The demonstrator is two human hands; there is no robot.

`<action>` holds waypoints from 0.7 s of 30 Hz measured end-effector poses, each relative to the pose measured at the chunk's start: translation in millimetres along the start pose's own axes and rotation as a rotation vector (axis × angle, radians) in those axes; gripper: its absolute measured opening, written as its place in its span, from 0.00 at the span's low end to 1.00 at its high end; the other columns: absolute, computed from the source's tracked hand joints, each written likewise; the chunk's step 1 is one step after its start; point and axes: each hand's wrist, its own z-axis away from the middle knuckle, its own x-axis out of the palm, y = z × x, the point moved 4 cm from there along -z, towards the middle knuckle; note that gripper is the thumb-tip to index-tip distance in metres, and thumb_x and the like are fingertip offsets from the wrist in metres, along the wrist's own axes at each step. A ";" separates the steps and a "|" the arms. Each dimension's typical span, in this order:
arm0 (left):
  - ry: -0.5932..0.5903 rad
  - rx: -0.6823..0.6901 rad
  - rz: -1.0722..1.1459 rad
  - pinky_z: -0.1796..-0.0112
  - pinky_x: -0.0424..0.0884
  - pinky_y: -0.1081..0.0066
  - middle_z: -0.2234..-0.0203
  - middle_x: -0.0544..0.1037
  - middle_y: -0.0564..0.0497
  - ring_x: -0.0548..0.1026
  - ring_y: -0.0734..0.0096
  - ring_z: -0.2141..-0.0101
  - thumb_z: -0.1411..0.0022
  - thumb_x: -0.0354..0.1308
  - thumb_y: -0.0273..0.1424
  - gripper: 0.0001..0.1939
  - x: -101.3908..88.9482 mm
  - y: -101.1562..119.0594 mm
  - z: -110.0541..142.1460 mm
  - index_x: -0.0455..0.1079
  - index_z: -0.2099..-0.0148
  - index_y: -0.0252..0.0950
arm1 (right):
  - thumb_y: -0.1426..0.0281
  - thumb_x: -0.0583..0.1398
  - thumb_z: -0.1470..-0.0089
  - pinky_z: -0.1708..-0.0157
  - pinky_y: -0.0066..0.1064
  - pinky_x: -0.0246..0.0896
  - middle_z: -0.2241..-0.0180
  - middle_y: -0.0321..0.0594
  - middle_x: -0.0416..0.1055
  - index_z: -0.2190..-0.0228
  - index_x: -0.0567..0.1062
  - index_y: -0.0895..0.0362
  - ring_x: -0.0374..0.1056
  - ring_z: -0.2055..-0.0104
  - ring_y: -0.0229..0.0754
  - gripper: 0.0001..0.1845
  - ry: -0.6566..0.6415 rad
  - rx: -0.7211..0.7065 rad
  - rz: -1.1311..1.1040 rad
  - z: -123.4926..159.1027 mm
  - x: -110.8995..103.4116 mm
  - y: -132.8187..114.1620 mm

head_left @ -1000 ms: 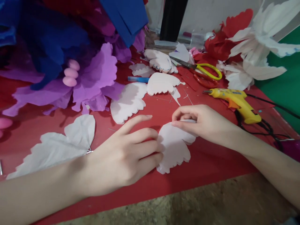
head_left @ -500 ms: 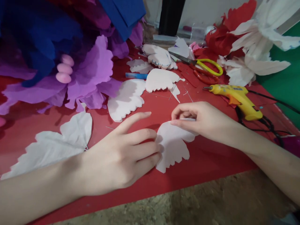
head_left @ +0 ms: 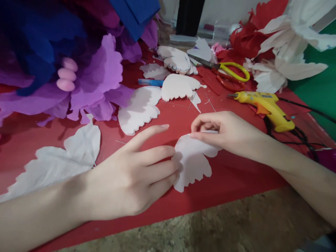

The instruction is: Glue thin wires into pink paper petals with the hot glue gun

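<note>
View is being shifted; cutout [head_left: 194,161] is being pinched at top by right hand [head_left: 222,129], touched by left hand [head_left: 132,171] (grip unclear), over red table [head_left: 231,176]; grey wall [head_left: 223,12] beyond.

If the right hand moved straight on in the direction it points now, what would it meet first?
Most likely the left hand, at its extended index finger. Depth is unclear, so the right hand might pass over or under it.

A white wing-shaped cutout [head_left: 193,161], its lower edge scalloped, lies toward the red tabletop's [head_left: 233,180] front edge.
</note>
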 end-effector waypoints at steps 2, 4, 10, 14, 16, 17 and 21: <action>-0.025 0.006 0.005 0.37 0.39 0.62 0.68 0.78 0.53 0.73 0.71 0.62 0.32 0.36 0.21 0.24 -0.9 0.3 -0.8 0.74 0.67 0.34 | 0.68 0.59 0.53 0.84 0.23 0.47 0.84 0.30 0.61 0.76 0.70 0.57 0.54 0.82 0.30 0.05 -0.001 0.003 0.002 -0.2 0.6 -0.1; -0.081 -0.001 0.010 0.37 0.37 0.63 0.66 0.78 0.53 0.73 0.71 0.61 0.32 0.37 0.21 0.23 -1.3 0.6 -1.8 0.74 0.66 0.34 | 0.68 0.60 0.53 0.84 0.23 0.47 0.84 0.30 0.61 0.76 0.70 0.57 0.54 0.82 0.29 0.06 0.003 0.002 0.007 -0.3 0.7 -0.2; -0.097 -0.076 0.104 0.37 0.42 0.66 0.62 0.79 0.53 0.72 0.72 0.56 0.35 0.41 0.23 0.19 -2.5 0.8 -2.4 0.73 0.64 0.36 | 0.68 0.60 0.53 0.83 0.23 0.47 0.84 0.29 0.61 0.75 0.70 0.56 0.54 0.82 0.29 0.05 0.006 0.022 0.024 -0.9 0.9 0.8; -0.144 -0.101 0.215 0.37 0.43 0.67 0.55 0.77 0.50 0.68 0.73 0.48 0.37 0.44 0.23 0.15 0.7 0.2 -0.8 0.72 0.59 0.35 | 0.69 0.60 0.53 0.83 0.23 0.46 0.85 0.29 0.60 0.77 0.70 0.57 0.54 0.82 0.29 0.05 0.006 0.020 0.017 -1.4 1.3 -0.4; -0.181 -0.103 0.249 0.37 0.44 0.67 0.53 0.75 0.48 0.66 0.72 0.46 0.38 0.45 0.22 0.13 2.1 -0.2 -0.2 0.71 0.58 0.33 | 0.69 0.60 0.53 0.83 0.23 0.46 0.86 0.28 0.58 0.78 0.69 0.57 0.53 0.83 0.29 0.06 0.009 0.013 0.008 -1.5 1.0 -2.0; -0.197 -0.105 0.260 0.37 0.45 0.67 0.52 0.75 0.47 0.66 0.72 0.46 0.38 0.46 0.22 0.13 2.6 -0.7 0.0 0.71 0.58 0.32 | 0.69 0.60 0.53 0.84 0.23 0.45 0.86 0.28 0.57 0.78 0.69 0.57 0.52 0.83 0.29 0.06 0.009 0.015 0.005 -1.5 0.9 -2.8; -0.237 -0.068 0.254 0.37 0.45 0.65 0.50 0.73 0.46 0.67 0.70 0.46 0.37 0.46 0.24 0.14 4.2 -2.7 0.3 0.69 0.52 0.30 | 0.69 0.60 0.53 0.82 0.25 0.43 0.87 0.27 0.54 0.78 0.68 0.57 0.50 0.83 0.29 0.07 -0.006 0.050 -0.002 -1.4 0.9 -3.7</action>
